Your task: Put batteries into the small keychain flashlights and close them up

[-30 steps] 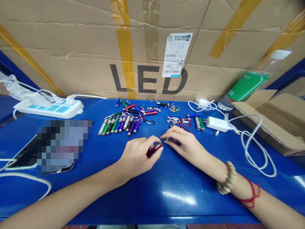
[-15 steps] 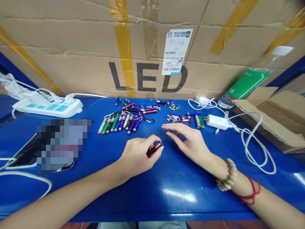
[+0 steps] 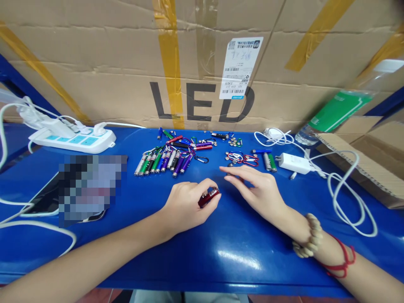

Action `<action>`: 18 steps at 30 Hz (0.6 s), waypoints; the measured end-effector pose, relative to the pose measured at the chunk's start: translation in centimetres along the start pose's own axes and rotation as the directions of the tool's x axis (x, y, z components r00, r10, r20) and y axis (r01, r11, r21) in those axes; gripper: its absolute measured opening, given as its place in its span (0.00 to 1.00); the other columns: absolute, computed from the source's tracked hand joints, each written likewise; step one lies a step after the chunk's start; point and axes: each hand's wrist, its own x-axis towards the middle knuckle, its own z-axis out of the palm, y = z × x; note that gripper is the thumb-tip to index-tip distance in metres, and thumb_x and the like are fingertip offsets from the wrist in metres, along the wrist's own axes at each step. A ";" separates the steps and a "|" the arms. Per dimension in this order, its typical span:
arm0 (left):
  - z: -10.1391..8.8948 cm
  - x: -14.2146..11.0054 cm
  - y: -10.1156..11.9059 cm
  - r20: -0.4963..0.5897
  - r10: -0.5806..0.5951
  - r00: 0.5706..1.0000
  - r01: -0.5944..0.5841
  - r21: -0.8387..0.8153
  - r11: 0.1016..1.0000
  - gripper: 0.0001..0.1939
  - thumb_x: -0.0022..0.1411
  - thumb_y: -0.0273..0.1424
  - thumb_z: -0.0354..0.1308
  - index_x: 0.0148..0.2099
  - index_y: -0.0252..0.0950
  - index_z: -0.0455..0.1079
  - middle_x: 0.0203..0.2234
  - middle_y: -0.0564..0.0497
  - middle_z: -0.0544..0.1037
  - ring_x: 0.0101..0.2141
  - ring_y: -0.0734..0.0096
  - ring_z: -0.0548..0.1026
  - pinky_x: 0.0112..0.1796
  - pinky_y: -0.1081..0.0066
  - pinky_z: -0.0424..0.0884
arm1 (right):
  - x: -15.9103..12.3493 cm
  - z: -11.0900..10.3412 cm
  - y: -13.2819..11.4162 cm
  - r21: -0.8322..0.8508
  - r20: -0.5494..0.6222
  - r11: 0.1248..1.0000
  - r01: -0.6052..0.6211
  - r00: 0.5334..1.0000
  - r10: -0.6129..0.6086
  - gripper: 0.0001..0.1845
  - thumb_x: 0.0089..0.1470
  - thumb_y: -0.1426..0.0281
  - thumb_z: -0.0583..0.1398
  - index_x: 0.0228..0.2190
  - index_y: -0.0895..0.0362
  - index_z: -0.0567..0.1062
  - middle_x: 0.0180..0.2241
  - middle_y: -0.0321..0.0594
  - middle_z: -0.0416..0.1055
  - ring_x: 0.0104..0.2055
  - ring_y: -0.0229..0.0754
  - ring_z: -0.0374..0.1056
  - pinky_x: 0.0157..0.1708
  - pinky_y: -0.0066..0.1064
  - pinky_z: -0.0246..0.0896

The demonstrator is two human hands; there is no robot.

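Note:
My left hand (image 3: 192, 204) is closed around a small dark-red pen-shaped flashlight (image 3: 209, 197), partly hidden by the fingers. To its right, my right hand (image 3: 255, 185) pinches a small dark round piece (image 3: 231, 173) that looks like a button cell; the fingertips partly cover it. Beyond my hands lies a row of finished-looking keychain flashlights (image 3: 162, 163) in silver, green, black, blue and purple. Loose carabiner clips (image 3: 251, 160), mostly red, lie beyond my right hand. Several silver button cells (image 3: 233, 142) are scattered farther back, near a black flashlight (image 3: 219, 135).
A white power strip (image 3: 91, 143) and blurred-out phones (image 3: 44, 198) are on the left. A charger (image 3: 293, 163) with looped white cable lies right. Behind it stand a green-labelled bottle (image 3: 339, 110) and an open carton (image 3: 362, 168). A large cardboard box (image 3: 126, 84) closes off the back.
The whole view has shifted slightly, with the scene moving right in the picture. Both hands keep nearly the same pose and hold the same things.

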 end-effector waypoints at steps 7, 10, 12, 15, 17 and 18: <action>-0.1 0.0 0.0 0.030 -0.011 0.999 0.011 0.005 1.000 0.07 0.59 0.34 0.51 0.36 0.40 0.68 0.19 0.58 0.74 0.21 0.77 0.72 0.26 0.76 0.62 | -0.1 0.2 -0.6 0.228 -0.026 0.934 -0.276 0.957 0.289 0.12 0.52 0.70 0.59 0.40 0.56 0.76 0.33 0.38 0.77 0.30 0.39 0.73 0.35 0.33 0.71; 0.0 -0.1 -0.1 0.045 -0.002 0.999 0.002 -0.009 1.000 0.07 0.60 0.34 0.50 0.37 0.40 0.68 0.20 0.58 0.75 0.23 0.76 0.74 0.27 0.77 0.63 | -0.3 0.3 -0.8 0.325 -0.072 0.883 -0.338 0.923 0.379 0.10 0.49 0.67 0.62 0.36 0.56 0.78 0.30 0.38 0.77 0.27 0.39 0.73 0.31 0.31 0.72; 0.0 -0.1 -0.2 0.045 0.008 0.999 -0.007 -0.003 1.000 0.08 0.60 0.35 0.50 0.37 0.40 0.69 0.21 0.57 0.75 0.24 0.75 0.74 0.27 0.77 0.64 | -0.3 0.3 -0.9 0.348 -0.078 0.873 -0.343 0.917 0.391 0.08 0.46 0.66 0.63 0.30 0.56 0.79 0.28 0.38 0.77 0.26 0.39 0.73 0.29 0.30 0.72; 0.1 -0.2 -0.3 0.051 0.010 0.999 -0.011 0.008 1.000 0.09 0.60 0.36 0.50 0.38 0.40 0.69 0.23 0.56 0.76 0.25 0.75 0.74 0.27 0.76 0.64 | -0.1 0.4 -1.0 0.347 -0.061 0.877 -0.334 0.925 0.376 0.07 0.41 0.65 0.66 0.24 0.56 0.78 0.25 0.38 0.77 0.23 0.39 0.71 0.24 0.28 0.70; 0.1 -0.2 -0.3 0.062 0.013 0.998 -0.013 0.003 1.000 0.09 0.61 0.36 0.50 0.38 0.40 0.69 0.24 0.56 0.77 0.25 0.74 0.74 0.28 0.76 0.64 | 0.0 0.5 -0.9 0.344 -0.048 0.880 -0.327 0.930 0.364 0.08 0.40 0.65 0.67 0.23 0.57 0.78 0.24 0.38 0.76 0.22 0.38 0.70 0.22 0.27 0.68; 0.0 -0.2 -0.3 0.068 0.017 0.998 -0.017 -0.002 1.000 0.09 0.61 0.37 0.50 0.39 0.40 0.69 0.25 0.56 0.77 0.25 0.74 0.74 0.28 0.76 0.65 | 0.1 0.6 -0.8 0.345 -0.043 0.881 -0.325 0.932 0.361 0.08 0.41 0.65 0.66 0.23 0.57 0.78 0.24 0.38 0.76 0.21 0.37 0.69 0.21 0.26 0.68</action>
